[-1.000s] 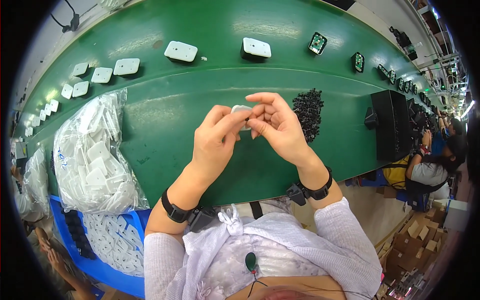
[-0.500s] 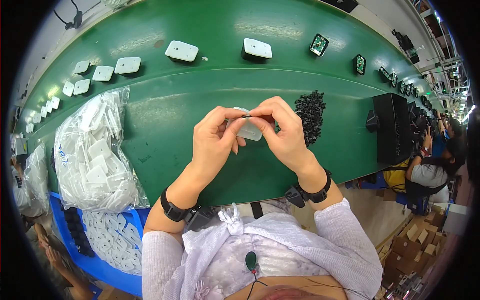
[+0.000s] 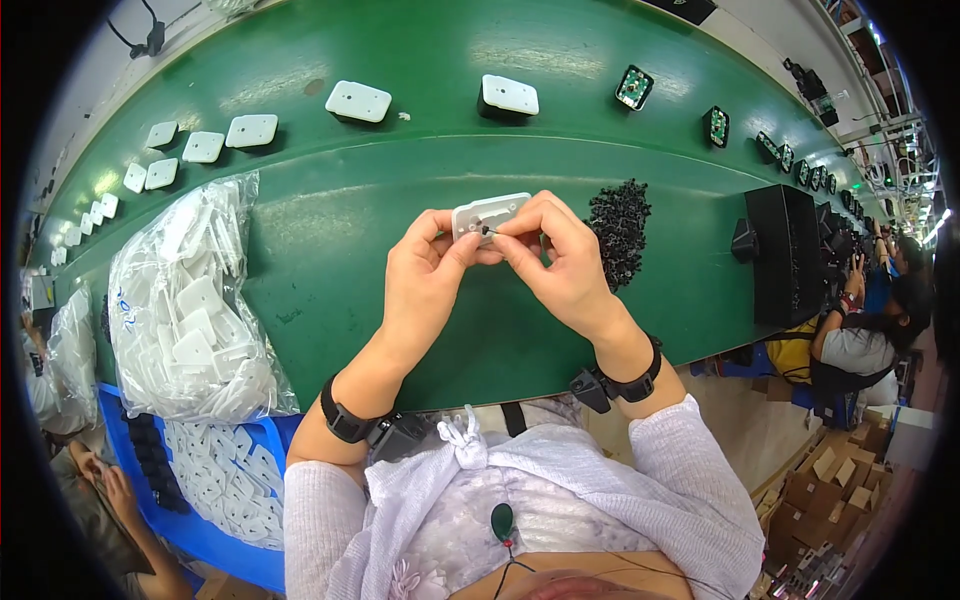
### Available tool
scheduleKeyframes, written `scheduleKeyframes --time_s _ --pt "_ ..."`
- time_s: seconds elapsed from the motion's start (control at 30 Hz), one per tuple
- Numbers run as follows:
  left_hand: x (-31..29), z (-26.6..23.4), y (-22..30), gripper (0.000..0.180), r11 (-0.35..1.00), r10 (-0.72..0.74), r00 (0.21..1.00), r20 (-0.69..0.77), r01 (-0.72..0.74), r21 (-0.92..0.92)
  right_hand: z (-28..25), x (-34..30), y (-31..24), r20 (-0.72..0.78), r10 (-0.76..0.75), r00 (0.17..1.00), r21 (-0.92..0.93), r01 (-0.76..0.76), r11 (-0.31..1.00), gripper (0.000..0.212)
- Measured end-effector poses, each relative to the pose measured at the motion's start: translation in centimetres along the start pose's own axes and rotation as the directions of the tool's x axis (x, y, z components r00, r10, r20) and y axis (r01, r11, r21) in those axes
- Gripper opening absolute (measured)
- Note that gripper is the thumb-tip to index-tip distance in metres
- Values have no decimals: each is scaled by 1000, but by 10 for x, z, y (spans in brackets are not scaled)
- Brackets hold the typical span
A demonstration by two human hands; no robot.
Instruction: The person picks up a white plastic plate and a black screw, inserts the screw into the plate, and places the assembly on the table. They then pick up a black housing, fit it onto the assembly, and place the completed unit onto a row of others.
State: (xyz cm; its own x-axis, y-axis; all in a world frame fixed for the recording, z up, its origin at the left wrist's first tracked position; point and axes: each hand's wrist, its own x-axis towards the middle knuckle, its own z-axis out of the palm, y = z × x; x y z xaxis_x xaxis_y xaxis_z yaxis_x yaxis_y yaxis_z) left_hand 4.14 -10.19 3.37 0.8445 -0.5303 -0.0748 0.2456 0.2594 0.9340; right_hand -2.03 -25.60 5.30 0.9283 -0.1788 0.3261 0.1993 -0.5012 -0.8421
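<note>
Above the middle of the green table, a white plastic cover is tilted up with its moulded inner side showing. My left hand is closed on the cover's left part, thumb near its lower edge. With thumb and forefinger, my right hand pinches a small black part against the cover; its exact shape is too small to tell. A heap of small black parts lies just right of my right hand.
A clear bag of white covers lies left, above a blue bin with more covers. White-topped units and open black housings with green boards line the far strip. A black box stands right. Co-workers sit at both sides.
The white cover has been turned up, so its inner side now shows above my fingers. My hands stay close together. The units on the far strip have shifted slightly left.
</note>
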Motion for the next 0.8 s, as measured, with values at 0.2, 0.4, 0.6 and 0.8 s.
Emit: scheduleKeyframes --time_s 0.2,0.4,0.6,0.8 --pt "-1 4 -6 10 995 104 994 44 -104 6 5 -4 7 57 183 982 205 -191 960 7" --pt "1 4 -4 8 651 557 823 110 -515 557 6 -2 10 213 349 913 508 -409 758 7" --pt "-1 2 -3 11 799 439 897 53 -416 435 9 -2 -5 183 342 922 635 -376 674 7" --pt "0 2 -2 5 598 600 785 155 -568 565 16 -4 8 181 368 912 623 -396 675 20"
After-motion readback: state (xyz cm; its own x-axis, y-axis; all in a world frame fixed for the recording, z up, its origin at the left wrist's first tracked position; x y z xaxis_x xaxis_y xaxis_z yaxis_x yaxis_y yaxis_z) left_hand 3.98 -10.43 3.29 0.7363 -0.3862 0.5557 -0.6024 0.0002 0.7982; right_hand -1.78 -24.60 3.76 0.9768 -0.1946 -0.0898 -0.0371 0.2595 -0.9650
